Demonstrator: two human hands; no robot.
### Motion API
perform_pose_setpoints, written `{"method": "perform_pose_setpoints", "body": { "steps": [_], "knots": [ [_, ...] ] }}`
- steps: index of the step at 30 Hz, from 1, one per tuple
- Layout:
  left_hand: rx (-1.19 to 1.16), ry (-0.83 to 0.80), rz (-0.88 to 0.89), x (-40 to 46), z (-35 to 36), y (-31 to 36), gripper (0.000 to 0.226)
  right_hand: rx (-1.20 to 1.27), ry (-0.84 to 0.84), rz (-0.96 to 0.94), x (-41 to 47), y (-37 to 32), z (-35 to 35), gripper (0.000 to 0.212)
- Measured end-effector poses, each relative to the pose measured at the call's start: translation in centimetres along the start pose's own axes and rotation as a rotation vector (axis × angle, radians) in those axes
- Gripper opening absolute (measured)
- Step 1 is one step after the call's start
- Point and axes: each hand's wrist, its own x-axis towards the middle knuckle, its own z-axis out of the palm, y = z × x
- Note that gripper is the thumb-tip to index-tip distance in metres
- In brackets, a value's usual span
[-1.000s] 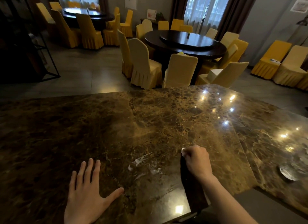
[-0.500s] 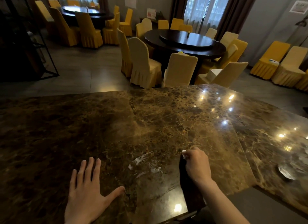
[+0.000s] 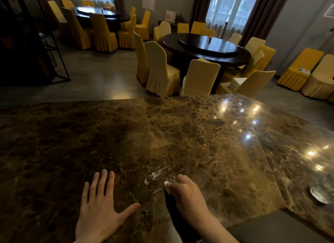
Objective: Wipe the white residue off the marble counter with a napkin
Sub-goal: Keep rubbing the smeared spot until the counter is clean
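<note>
On the marble counter (image 3: 180, 134), left hand (image 3: 101, 208) splayed flat; right hand (image 3: 186, 194) fisted around napkin (image 3: 167, 185), seemingly touching white residue (image 3: 155, 175).

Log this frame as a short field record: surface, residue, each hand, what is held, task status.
surface: glossy brown marble counter
residue: white smeared streaks, just left of the right hand
left hand: left hand flat on the counter, fingers spread, empty
right hand: right hand curled on a small white napkin, mostly hidden by fingers
contact: napkin at the residue's near edge
task status: residue still visible
</note>
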Motion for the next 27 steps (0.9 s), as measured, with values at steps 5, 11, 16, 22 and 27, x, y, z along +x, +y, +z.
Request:
{"method": "perform_pose_setpoints", "body": {
  "steps": [5, 11, 16, 22, 27],
  "knots": [
    [0.003, 0.002, 0.003, -0.1, -0.1, -0.1, 0.139, -0.015, 0.09, 0.229, 5.2, 2.4, -1.2, 0.02],
    [0.009, 0.016, 0.005, 0.0, 0.3, -0.2, 0.139, -0.001, 0.012, 0.092, 0.6, 0.4, 0.1, 0.013],
    [-0.009, 0.015, 0.005, 0.1, 0.3, -0.3, 0.139, -0.108, -0.026, 0.059, 0.6, 2.5, -0.8, 0.025],
    [0.009, -0.039, -0.005, 0.0, -0.3, 0.0, 0.14, -0.07, 0.125, 0.331, 4.7, 3.6, -1.8, 0.019],
    [0.014, -0.055, -0.01, 0.0, -0.7, 0.4, 0.142, 0.024, 0.019, 0.113, -0.6, 2.8, -0.8, 0.018]
  ]
}}
